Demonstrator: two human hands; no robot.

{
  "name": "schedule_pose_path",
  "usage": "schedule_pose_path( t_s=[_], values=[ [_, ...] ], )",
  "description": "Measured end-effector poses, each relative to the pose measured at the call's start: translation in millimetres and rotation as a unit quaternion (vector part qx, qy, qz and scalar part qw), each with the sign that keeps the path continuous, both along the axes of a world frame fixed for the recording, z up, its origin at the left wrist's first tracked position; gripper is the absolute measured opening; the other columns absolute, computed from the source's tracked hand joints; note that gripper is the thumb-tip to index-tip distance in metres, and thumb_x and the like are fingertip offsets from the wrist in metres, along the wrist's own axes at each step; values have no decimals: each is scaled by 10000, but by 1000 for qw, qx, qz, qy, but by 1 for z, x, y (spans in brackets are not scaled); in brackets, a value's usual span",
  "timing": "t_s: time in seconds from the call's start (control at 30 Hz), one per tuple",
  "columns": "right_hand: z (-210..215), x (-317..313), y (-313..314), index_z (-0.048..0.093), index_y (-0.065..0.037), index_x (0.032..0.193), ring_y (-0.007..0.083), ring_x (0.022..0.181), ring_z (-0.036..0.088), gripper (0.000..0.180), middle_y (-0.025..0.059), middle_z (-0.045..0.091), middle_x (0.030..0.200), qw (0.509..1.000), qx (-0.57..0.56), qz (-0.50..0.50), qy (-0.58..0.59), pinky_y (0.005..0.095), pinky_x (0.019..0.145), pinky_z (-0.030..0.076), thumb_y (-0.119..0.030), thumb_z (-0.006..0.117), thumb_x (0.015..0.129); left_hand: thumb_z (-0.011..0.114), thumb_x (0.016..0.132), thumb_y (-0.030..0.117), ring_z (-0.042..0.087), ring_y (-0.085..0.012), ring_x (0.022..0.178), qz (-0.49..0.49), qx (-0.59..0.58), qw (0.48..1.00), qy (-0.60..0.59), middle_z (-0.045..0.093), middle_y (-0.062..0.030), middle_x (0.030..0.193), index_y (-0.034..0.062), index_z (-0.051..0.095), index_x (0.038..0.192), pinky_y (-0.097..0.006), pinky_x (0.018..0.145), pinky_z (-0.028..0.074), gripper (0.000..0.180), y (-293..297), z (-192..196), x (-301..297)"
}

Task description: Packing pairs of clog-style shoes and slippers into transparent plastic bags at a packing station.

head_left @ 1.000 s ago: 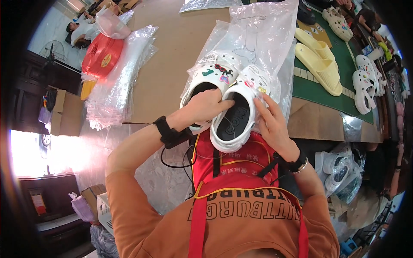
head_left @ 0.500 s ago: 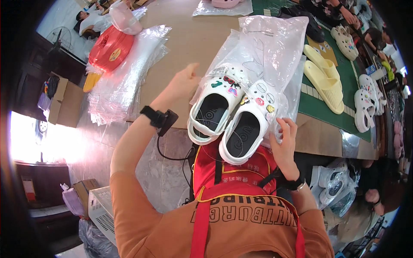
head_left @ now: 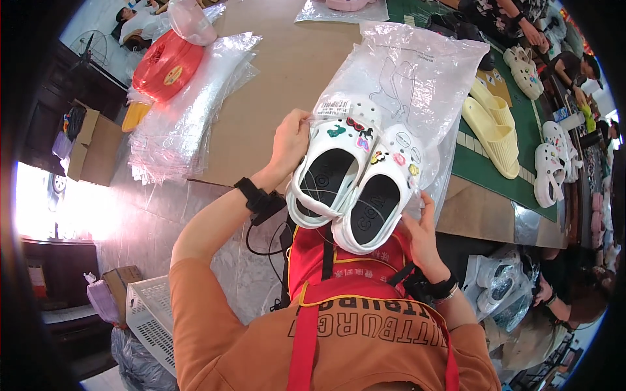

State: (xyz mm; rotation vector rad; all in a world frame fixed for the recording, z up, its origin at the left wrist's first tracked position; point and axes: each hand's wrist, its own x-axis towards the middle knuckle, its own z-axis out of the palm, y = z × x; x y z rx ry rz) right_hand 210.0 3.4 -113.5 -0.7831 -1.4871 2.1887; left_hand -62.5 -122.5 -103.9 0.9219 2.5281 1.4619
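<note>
A pair of white clogs [head_left: 368,225] with colourful charms lies side by side, toes inside a clear plastic bag [head_left: 407,78] and heels sticking out of its mouth toward me. Thin clear loops cross their black insoles. My left hand [head_left: 290,143] is closed on the bag's edge beside the left clog, its fingertips partly hidden. On the other side, my right hand [head_left: 424,241] pinches the bag's edge near the right clog's heel. A barcode label [head_left: 334,107] shows on the bag above the left clog.
A stack of clear bags [head_left: 189,111] and a red twine roll [head_left: 167,65] lie on the table's left. Yellow slides [head_left: 489,133] and more white clogs [head_left: 551,173] sit on a green mat at right. Bagged shoes [head_left: 499,283] are below the table's right edge. Other people work at far right.
My left hand has come in from the left and closed on the bag's edge. The bag has been drawn slightly, its far end spreading rightward; the clogs have shifted a little toward me.
</note>
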Motion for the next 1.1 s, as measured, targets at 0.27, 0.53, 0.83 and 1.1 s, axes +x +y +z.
schedule_pose_path(
  t_s=[0.27,0.53,0.83,1.1],
  values=[
    [26,-5,36,336,-81,1189,141,879,583,353,77,478,1124,997,-36,-32,57,267,660,509,-122,511,885,554,839,128,500,-69,622,-43,126,978,-158,589,-39,758,-43,577,937,-221,563,419,198,4,47,17],
    [75,-12,76,473,-80,931,66,550,560,199,8,561,713,998,46,52,5,180,472,435,-278,456,926,520,875,122,527,-61,691,-89,174,955,-222,569,-32,794,-10,537,923,-206,603,442,142,6,78,18],
    [78,-32,78,506,-22,913,87,562,414,181,23,459,655,832,550,-69,35,229,522,370,-193,448,929,498,895,189,483,-74,705,-45,215,956,-194,532,-39,837,-12,495,945,-221,625,422,207,8,62,35],
    [70,-36,76,502,-20,1023,179,639,504,245,119,548,729,863,502,-47,-41,275,620,421,-240,453,927,500,891,184,455,-93,604,-28,148,988,-29,528,-56,688,-2,473,886,-267,557,409,188,9,52,37]
  ],
)
